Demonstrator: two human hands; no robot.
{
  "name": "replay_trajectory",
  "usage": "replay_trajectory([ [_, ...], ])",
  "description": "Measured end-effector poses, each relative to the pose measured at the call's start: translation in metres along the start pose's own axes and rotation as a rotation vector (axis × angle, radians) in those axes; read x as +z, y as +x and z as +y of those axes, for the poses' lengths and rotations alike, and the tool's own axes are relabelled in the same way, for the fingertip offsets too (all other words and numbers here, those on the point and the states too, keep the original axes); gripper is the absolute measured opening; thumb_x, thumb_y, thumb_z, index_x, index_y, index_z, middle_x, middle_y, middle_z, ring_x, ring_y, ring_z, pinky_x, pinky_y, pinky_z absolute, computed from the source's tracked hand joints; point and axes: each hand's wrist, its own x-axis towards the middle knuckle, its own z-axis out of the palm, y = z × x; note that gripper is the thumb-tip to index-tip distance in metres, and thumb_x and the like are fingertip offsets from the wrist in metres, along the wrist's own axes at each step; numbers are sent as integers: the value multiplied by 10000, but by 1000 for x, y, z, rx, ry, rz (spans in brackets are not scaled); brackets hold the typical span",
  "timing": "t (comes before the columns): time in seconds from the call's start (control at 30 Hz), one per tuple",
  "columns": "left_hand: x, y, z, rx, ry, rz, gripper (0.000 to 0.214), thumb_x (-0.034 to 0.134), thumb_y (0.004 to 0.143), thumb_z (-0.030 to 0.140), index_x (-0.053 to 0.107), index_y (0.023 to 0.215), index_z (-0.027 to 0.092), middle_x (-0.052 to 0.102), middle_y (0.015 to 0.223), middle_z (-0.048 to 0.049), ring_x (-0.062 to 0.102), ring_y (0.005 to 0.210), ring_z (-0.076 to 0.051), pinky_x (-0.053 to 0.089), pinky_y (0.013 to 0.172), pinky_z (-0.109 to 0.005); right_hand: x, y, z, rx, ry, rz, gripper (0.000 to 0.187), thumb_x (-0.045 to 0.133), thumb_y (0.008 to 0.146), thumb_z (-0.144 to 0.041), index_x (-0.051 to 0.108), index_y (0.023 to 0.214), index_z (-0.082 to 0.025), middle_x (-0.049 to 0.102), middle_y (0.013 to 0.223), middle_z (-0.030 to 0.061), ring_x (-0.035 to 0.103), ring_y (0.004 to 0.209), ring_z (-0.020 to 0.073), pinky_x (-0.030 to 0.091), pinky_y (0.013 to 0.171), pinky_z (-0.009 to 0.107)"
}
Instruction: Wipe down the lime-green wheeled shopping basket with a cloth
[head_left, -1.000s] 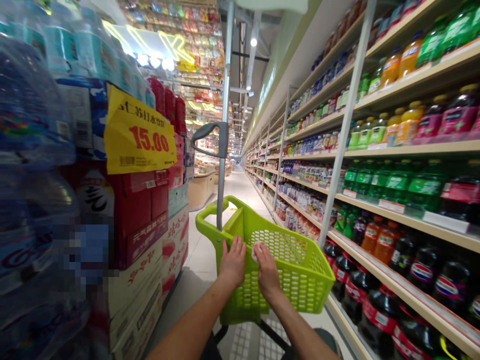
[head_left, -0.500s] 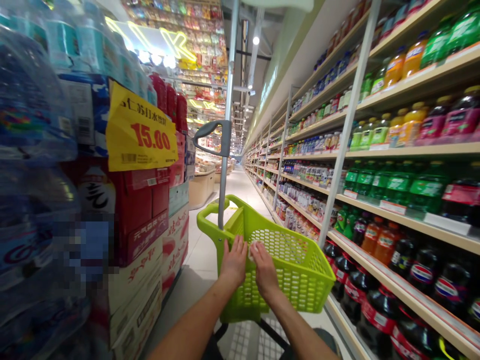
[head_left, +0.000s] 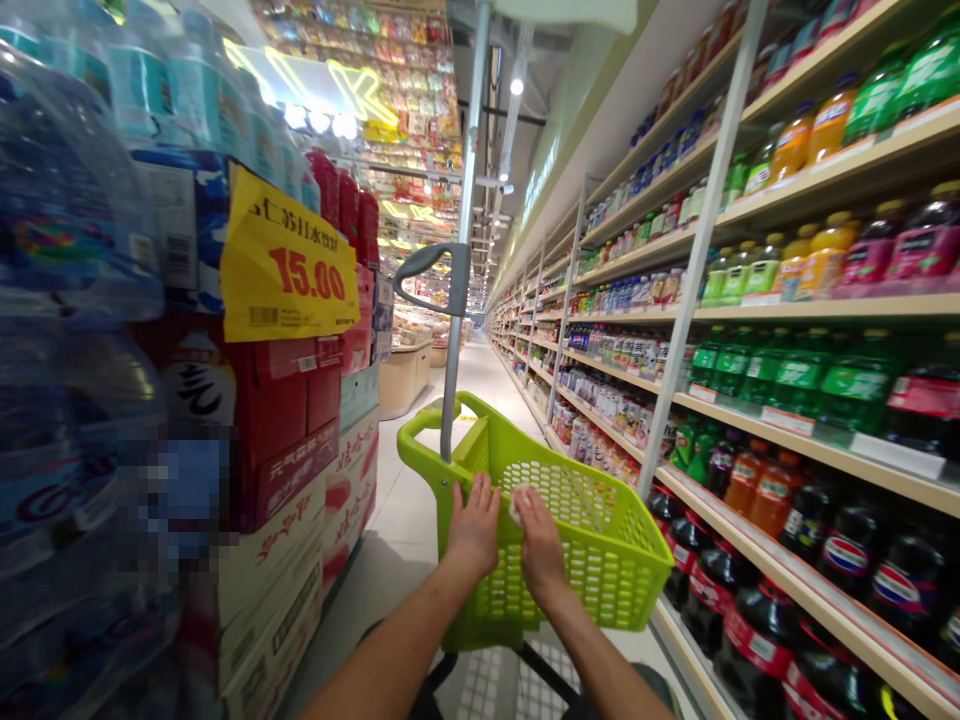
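A lime-green shopping basket (head_left: 592,560) with perforated sides sits in front of me on a dark-legged frame. My left hand (head_left: 474,530) lies flat against the basket's near side, fingers stretched up to the rim and holding nothing. Just to its right, my right hand (head_left: 541,540) is closed on a crumpled white tissue (head_left: 516,508) and presses it at the rim. Most of the tissue is hidden under the fingers. From the basket's left end rises a metal pole (head_left: 466,170) bearing a grey handle (head_left: 457,280); neither hand touches them.
Shelves of bottled drinks (head_left: 817,375) run along the right, close to the basket's far end. Stacked drink cartons (head_left: 285,440) and wrapped water bottles (head_left: 75,480) stand at left, with a yellow price sign (head_left: 289,260). The tiled aisle (head_left: 465,370) stretches ahead.
My right hand has slid a little to the right along the basket's rim with the tissue, widening the gap between my hands. The left hand stays against the near side.
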Motion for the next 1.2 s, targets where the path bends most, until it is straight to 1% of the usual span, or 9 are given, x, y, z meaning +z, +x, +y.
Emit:
replay_trajectory([
  [0.1, -2, -1, -1, 25, 0, 0, 726, 473, 681, 276, 249, 1354, 119, 142, 1459, -141, 40, 1349, -270, 44, 1051, -564, 5, -1, -12, -39, 12, -13, 620, 291, 708, 27, 479, 1251, -206, 456, 1317, 62, 334, 1257, 183, 315, 1006, 404],
  [0.2, -3, -3, -3, 29, -1, 1, 734, 482, 680, 292, 254, 1351, 100, 145, 1457, -151, 49, 1347, -276, 37, 1052, -567, -11, -11, 14, 23, -59, -18, 619, 279, 713, 21, 480, 1251, -212, 455, 1318, 64, 341, 1253, 201, 305, 995, 430],
  [0.33, -4, -2, 0, 32, -5, -24, 759, 504, 671, 314, 253, 1350, 85, 140, 1454, -162, 39, 1346, -286, 31, 1051, -570, -24, -19, 43, 222, -145, 125, 615, 267, 699, 3, 465, 1262, -147, 486, 1279, 116, 362, 1237, 233, 332, 964, 457],
  [0.57, -9, -3, 2, 47, -26, -15, 746, 473, 687, 316, 233, 1360, 103, 172, 1453, -137, 69, 1346, -272, 42, 1063, -551, 5, 3, -13, -5, 46, 23, 615, 276, 705, 9, 476, 1254, -183, 466, 1307, 59, 354, 1244, 158, 329, 1006, 360],
  [0.67, -11, -5, -12, 60, -28, 24, 715, 435, 706, 301, 232, 1358, 88, 179, 1454, -125, 79, 1346, -262, 33, 1068, -545, -6, -2, 10, 17, -1, -3, 608, 283, 708, 4, 476, 1253, -187, 467, 1308, 62, 361, 1240, 180, 314, 1009, 400],
  [0.77, -13, -6, -25, 57, 3, 54, 685, 414, 714, 272, 248, 1350, 78, 185, 1452, -130, 90, 1345, -257, 19, 1067, -543, -20, -12, 51, 162, -75, 72, 594, 279, 703, -11, 489, 1237, -163, 502, 1271, 85, 377, 1228, 204, 313, 1002, 439],
  [0.83, -13, -6, -28, 56, 2, 50, 679, 421, 709, 275, 270, 1341, 77, 212, 1443, -139, 110, 1342, -262, 17, 1065, -545, -21, -11, 61, 212, -69, 112, 583, 283, 696, -23, 496, 1227, -135, 517, 1250, 102, 385, 1222, 208, 316, 1006, 435],
  [1.07, -14, -6, -26, 46, -19, 62, 708, 452, 707, 350, 270, 1341, 92, 230, 1440, -138, 111, 1341, -262, 18, 1071, -532, 10, 18, -20, -17, 137, -6, 632, 280, 697, -4, 429, 1286, -176, 467, 1306, 64, 353, 1245, 163, 336, 1017, 385],
  [1.2, -14, -11, -39, 91, -26, 63, 709, 450, 715, 334, 242, 1351, 99, 214, 1449, -118, 102, 1344, -245, 9, 1073, -527, -1, 4, 9, -2, 62, -1, 603, 289, 731, -21, 435, 1283, -213, 474, 1302, 46, 364, 1239, 174, 313, 1023, 406],
])
